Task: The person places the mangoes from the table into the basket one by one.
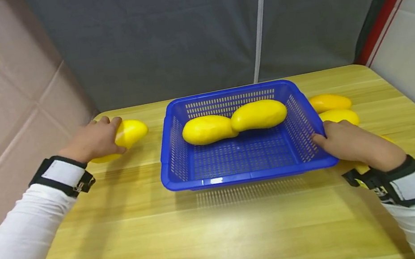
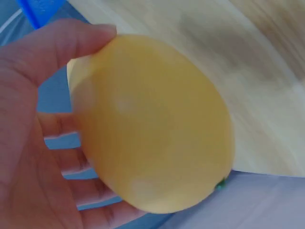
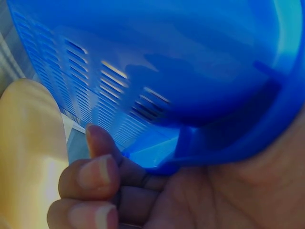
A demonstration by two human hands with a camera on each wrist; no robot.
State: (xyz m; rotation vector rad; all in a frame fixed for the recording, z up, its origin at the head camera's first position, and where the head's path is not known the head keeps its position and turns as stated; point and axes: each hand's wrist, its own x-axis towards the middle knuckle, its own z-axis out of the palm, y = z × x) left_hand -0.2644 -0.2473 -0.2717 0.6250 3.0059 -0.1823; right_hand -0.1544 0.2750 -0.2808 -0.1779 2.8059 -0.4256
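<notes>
At the table's left, my left hand (image 1: pixel 97 140) grips a yellow mango (image 1: pixel 131 132), thumb on the near side and fingers around the far side. The left wrist view shows this mango (image 2: pixel 157 124) large, with a small green stem spot at one end. My right hand (image 1: pixel 349 141) holds the right rim of a blue plastic basket (image 1: pixel 240 178) near its front corner. In the right wrist view, curled fingers (image 3: pixel 97 174) lie below the basket's rim (image 3: pixel 228 155). Inside the basket, two yellow mangoes (image 1: pixel 207 129) lie end to end toward the back.
Right of the basket lie more mangoes: an orange-yellow one (image 1: pixel 329 102), a yellow one (image 1: pixel 340 116), and yellow parts half hidden by my right hand and wrist. The wooden table (image 1: pixel 217 241) meets a grey curtain (image 1: pixel 161 41) behind and pale walls at both sides.
</notes>
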